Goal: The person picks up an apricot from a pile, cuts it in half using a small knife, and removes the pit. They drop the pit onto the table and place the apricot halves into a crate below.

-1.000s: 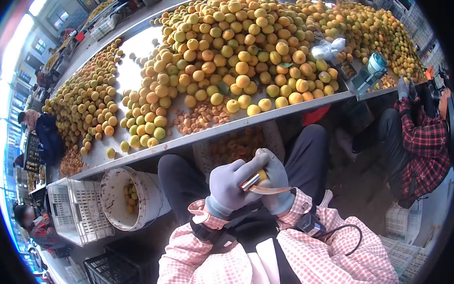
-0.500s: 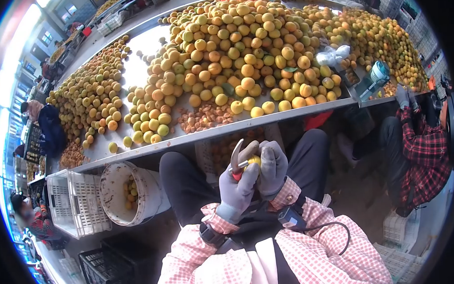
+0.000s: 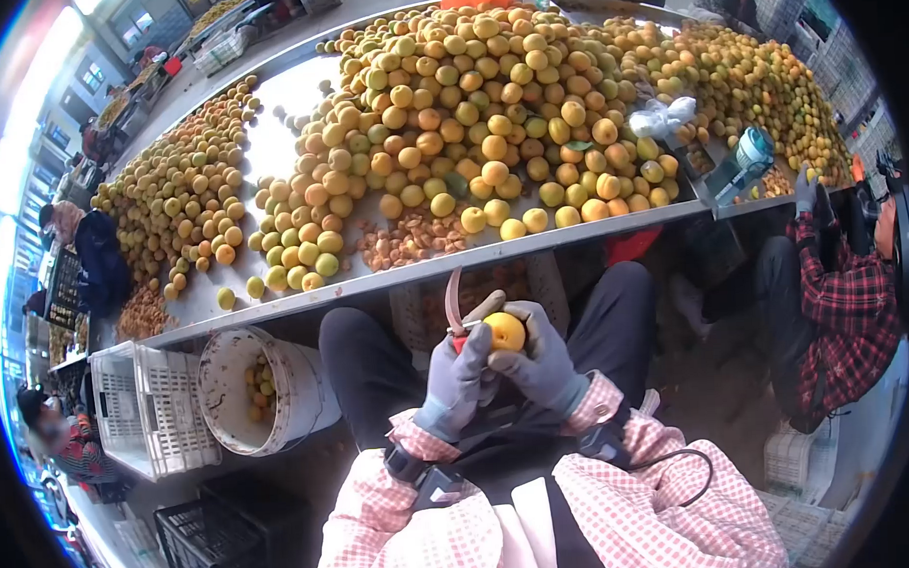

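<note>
Both my hands wear grey gloves and meet over my lap. My left hand [image 3: 458, 376] grips a small curved knife [image 3: 455, 302] with a red handle, its blade pointing up. My right hand [image 3: 539, 366] holds a yellow-orange apricot [image 3: 505, 331] with the fingers cupped under it. The knife blade sits just left of the apricot, touching or nearly touching it. A steel table [image 3: 269, 140] in front of me carries a large heap of apricots [image 3: 469, 113].
A small pile of pits or halves [image 3: 405, 240] lies near the table's front edge. A white bucket [image 3: 240, 387] with a few fruits stands lower left beside white crates [image 3: 139, 410]. Another crate of fruit [image 3: 475, 288] sits under the table. A person in a red plaid shirt [image 3: 846, 300] sits at right.
The hands have turned the apricot so its whole face shows. The knife blade has swung from lying across the fruit to standing upright at its left.
</note>
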Motion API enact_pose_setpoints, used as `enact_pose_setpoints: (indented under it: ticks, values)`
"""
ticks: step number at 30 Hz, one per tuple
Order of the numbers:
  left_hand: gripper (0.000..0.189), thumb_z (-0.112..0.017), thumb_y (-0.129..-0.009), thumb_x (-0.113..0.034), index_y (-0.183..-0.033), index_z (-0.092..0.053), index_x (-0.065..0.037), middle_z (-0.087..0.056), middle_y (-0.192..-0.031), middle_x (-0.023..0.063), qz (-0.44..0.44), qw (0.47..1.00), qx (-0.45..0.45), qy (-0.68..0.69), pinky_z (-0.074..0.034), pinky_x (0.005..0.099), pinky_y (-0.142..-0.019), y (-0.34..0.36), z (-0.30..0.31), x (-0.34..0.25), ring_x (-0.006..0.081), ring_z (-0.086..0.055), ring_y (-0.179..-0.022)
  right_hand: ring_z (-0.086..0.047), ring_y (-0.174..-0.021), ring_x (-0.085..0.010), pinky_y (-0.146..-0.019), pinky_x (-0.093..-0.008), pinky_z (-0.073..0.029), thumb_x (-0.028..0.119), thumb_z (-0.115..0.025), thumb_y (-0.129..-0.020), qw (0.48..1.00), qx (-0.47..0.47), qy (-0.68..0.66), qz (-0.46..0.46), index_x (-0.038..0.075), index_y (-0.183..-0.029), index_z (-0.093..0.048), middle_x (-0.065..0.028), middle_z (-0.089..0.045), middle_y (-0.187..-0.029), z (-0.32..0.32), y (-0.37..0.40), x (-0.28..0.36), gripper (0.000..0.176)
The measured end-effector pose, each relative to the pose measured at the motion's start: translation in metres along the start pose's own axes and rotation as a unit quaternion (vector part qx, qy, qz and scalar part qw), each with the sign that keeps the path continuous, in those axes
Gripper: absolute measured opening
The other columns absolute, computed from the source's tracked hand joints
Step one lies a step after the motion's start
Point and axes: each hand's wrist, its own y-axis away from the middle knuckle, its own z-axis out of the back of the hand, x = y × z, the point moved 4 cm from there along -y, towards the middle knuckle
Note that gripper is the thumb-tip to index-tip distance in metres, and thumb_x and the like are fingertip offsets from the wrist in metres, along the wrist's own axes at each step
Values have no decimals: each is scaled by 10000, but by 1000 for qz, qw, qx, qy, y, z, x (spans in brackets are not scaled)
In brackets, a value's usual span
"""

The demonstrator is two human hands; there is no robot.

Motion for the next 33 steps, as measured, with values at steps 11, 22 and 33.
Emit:
enact_pose_setpoints:
  ticks: [11,22,33]
  values:
    - [412,-715,-835,-192,-1219,-613,-81,-704,-903,76,-229,755,93,-607,-522,285,-682,23,-2,-37,231,-687,-756,-496,-970,-60,-841,-214,-427,108,-730,-834,945,81,-250,-197,76,-1331,-432,1,-498,-1126,37,16,27,579]
    - [540,-763,-672,-128,-1191,-618,-162,-680,-892,101,-265,684,119,-669,-516,342,-618,42,-4,-24,301,-656,-730,-493,-1100,-128,-964,-259,-398,71,-773,-782,960,112,-204,-156,53,-1290,-442,-56,-485,-1176,23,24,59,606]
    - [481,-781,-642,-120,-1104,-648,-112,-686,-877,126,-250,690,118,-669,-526,337,-612,54,-5,-26,321,-667,-732,-516,-1041,-164,-950,-285,-398,55,-725,-749,955,157,-180,-176,65,-1176,-472,-74,-491,-1136,21,30,63,496]
